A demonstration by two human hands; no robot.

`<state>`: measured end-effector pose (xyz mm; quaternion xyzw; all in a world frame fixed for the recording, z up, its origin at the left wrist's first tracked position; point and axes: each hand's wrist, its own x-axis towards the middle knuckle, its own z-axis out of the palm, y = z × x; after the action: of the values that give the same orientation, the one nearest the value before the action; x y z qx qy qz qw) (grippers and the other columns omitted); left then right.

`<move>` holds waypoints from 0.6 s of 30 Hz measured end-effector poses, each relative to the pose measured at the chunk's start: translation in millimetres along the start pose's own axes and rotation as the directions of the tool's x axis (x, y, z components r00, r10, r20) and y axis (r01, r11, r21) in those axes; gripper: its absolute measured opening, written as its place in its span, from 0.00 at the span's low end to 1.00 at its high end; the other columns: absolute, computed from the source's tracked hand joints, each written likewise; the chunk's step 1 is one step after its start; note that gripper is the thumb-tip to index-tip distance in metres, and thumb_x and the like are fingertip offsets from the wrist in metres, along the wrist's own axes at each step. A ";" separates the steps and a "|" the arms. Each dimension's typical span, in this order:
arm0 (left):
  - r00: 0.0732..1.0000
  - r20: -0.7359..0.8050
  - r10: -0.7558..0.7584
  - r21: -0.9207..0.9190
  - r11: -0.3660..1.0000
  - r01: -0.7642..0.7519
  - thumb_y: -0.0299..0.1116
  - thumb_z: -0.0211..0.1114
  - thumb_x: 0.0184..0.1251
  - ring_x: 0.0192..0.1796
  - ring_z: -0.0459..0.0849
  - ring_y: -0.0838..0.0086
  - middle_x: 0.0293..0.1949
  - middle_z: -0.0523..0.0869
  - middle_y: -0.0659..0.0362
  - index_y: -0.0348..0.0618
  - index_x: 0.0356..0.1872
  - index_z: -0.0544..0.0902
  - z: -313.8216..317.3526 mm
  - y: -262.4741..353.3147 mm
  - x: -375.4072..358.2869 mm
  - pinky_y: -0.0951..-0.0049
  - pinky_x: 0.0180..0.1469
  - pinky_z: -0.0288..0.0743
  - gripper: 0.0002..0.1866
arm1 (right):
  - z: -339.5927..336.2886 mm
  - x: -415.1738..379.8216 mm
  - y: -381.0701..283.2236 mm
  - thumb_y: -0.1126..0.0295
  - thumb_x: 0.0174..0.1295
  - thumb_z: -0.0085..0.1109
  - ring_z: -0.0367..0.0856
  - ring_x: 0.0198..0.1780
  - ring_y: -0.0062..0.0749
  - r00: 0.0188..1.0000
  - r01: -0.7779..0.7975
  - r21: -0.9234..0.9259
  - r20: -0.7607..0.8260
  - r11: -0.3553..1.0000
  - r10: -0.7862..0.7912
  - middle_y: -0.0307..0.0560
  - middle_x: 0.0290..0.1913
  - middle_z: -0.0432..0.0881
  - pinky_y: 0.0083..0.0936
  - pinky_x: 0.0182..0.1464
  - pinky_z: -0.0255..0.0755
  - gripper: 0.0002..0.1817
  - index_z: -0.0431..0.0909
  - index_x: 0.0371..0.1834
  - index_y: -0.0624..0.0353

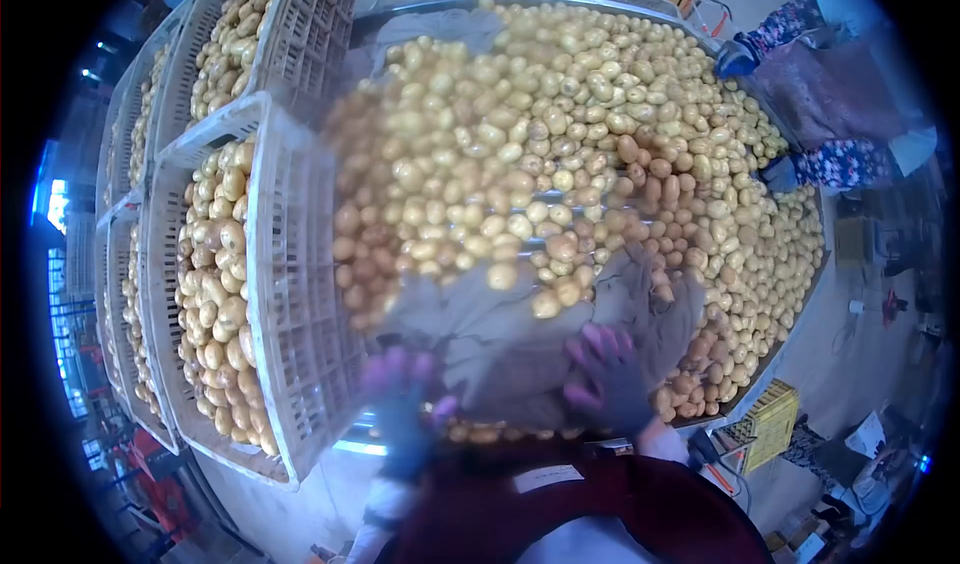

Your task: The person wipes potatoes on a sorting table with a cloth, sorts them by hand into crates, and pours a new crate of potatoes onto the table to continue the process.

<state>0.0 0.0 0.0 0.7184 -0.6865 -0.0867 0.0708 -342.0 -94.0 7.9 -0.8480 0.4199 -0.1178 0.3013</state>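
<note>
A dark grey cloth point(500, 354) lies crumpled at the near side of a large heap of potatoes point(590, 84). My right hand point(608, 376), gloved with purplish fingers, rests on or just over the cloth's right part, fingers spread. At the cloth's left edge is my left hand point(405, 396), in a similar glove and smeared by motion. Its fingers look spread, and nothing shows in them. Several potatoes lie along the cloth's far edge. A few more show between the cloth and my body.
Stacked plastic crates point(295, 294) full of potatoes stand close on my left. Across the heap at the right, a person in flowered sleeves point(845, 164) reaches toward the potatoes with gloved hands. A yellow crate point(770, 424) stands beyond the table's near right corner.
</note>
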 end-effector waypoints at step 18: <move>0.901 -0.308 0.304 -0.199 0.906 -0.374 0.43 0.63 0.74 0.72 0.72 0.51 0.71 0.74 0.46 0.43 0.74 0.69 103.1 24.3 179.8 0.51 0.76 0.59 0.31 | 60.9 116.7 104.1 0.51 0.67 0.58 0.56 0.78 0.63 0.942 -0.295 -0.477 -0.290 0.828 0.169 0.62 0.79 0.57 0.63 0.74 0.50 0.39 0.59 0.79 0.49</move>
<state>-38.9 -178.9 -100.1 0.5770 -0.7688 -0.0609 0.2689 -308.8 -208.8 -110.0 -0.8195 0.5691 -0.0635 0.0243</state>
